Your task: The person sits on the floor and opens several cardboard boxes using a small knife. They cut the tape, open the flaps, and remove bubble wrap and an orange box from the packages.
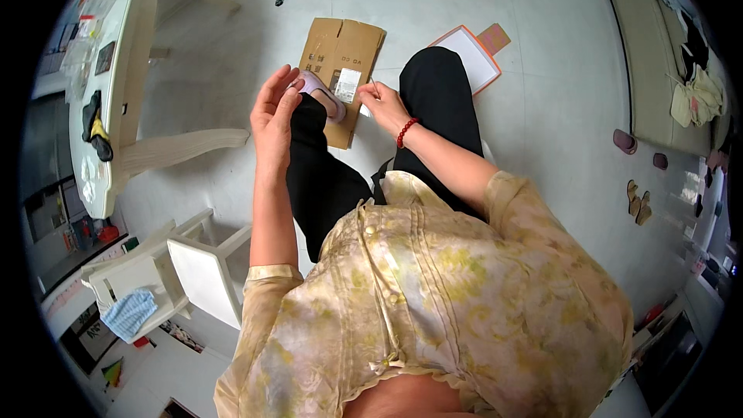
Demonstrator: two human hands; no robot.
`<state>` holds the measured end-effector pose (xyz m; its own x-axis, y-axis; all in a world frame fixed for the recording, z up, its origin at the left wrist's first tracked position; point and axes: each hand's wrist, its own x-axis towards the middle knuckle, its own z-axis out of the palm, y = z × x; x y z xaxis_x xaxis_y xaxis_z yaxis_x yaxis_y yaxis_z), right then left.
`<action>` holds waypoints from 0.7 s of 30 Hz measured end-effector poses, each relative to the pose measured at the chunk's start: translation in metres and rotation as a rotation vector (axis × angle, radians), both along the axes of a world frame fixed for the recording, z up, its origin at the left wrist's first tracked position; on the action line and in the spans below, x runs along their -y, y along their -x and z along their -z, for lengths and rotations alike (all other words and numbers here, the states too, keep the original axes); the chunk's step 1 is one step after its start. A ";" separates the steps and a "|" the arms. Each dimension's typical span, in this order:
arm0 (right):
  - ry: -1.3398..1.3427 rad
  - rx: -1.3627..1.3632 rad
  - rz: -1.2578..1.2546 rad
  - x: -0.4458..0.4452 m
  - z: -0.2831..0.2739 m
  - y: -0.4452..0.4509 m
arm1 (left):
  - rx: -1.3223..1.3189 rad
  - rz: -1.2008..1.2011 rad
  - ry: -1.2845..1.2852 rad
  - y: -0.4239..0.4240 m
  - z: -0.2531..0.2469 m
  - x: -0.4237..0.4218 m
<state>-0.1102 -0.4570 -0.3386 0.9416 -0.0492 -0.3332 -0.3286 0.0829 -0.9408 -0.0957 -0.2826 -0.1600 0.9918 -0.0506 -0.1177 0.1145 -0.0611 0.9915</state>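
Note:
My left hand (271,105) is raised above my left knee, its fingers loosely curled and apart from the thumb. I make out nothing between them. My right hand (388,109), with a red bead bracelet (407,132) at the wrist, hovers by my other leg. Its thumb and forefinger pinch a thin, thread-like item (372,80), too fine to name. Below both hands, a flattened brown cardboard box (342,46) lies on the floor, bearing print and a white label (347,85). My foot in a pale lilac slipper (312,79) rests on the cardboard.
An orange-rimmed white box lid (473,64) and a small cardboard piece (494,39) lie beyond my right knee. A white table (132,75) and white chairs (204,278) stand at left. A black plug (279,2) lies ahead; a beige sofa (650,58) and loose sandals (638,203) are at right.

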 end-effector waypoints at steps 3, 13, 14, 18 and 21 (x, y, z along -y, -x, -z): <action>0.029 0.023 0.036 -0.003 0.014 0.000 | -0.069 0.007 -0.012 -0.028 0.031 -0.002; -0.076 -0.287 -0.216 0.001 -0.011 -0.012 | -0.495 0.061 0.011 -0.073 0.151 -0.004; -0.055 -0.210 -0.228 0.004 0.002 -0.012 | -0.468 0.111 0.029 -0.077 0.157 -0.002; -0.076 -0.024 -0.250 0.010 -0.012 -0.017 | -0.519 0.143 0.016 -0.091 0.160 0.004; -0.173 -0.074 -0.253 0.022 -0.026 -0.024 | -0.551 0.163 0.039 -0.093 0.160 0.009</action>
<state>-0.0861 -0.4789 -0.3129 0.8895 0.2471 -0.3843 -0.4264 0.1467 -0.8926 -0.0023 -0.2919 -0.3203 0.7638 -0.2120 -0.6096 0.6068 -0.0860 0.7902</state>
